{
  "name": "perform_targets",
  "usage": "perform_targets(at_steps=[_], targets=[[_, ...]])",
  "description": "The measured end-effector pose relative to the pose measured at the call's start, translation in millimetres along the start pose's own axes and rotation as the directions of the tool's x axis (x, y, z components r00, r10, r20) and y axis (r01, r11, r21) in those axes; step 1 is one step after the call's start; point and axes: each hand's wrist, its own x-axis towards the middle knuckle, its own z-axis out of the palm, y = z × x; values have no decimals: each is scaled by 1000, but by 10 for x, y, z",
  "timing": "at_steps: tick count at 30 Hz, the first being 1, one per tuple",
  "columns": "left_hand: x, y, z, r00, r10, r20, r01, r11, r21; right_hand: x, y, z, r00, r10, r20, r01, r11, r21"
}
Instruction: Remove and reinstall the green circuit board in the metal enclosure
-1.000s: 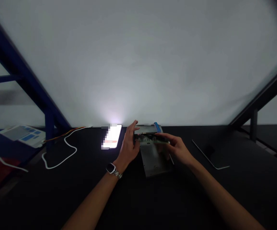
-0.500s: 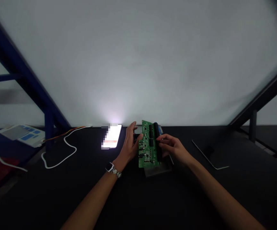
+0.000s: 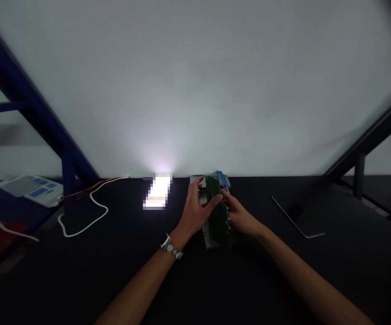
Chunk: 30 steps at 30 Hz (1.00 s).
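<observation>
A green circuit board point(image 3: 217, 228) stands tilted on edge between my hands, its plain underside facing the left. My left hand point(image 3: 193, 207) is on its left side, thumb pressed against that face and fingers reaching toward the far end. My right hand point(image 3: 243, 216) grips the opposite, component side, where its fingertips are partly hidden by the board. Beneath lies a grey metal plate point(image 3: 208, 237), and a blue-handled tool point(image 3: 224, 179), its kind unclear, rests just beyond the board.
A lit phone point(image 3: 158, 192), blurred out, leans left of my hands. A white cable point(image 3: 105, 210) curls farther left, near a white panel with blue patches point(image 3: 34, 189). At right lies a bent metal rod point(image 3: 290, 221). Blue frame posts point(image 3: 68, 167) and a pale wall point(image 3: 195, 90) bound the black table point(image 3: 182, 289).
The board has turned from showing its component face to showing its underside. My left hand has moved right, its thumb now across the board; my right hand has shifted slightly with it.
</observation>
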Motion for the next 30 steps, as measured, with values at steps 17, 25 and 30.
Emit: perform_targets(at_steps=[17, 25, 30], targets=[[111, 45, -179, 977, -204, 64, 214, 942, -257, -63, -55, -223, 994, 85, -62, -81, 994, 67], [174, -23, -265, 936, -349, 40, 346, 898, -270, -33, -78, -405, 974, -9, -228, -8, 997, -71], [159, -56, -249, 937, -328, 123, 347, 917, -196, -35, -132, -356, 943, -119, -312, 78, 987, -140]])
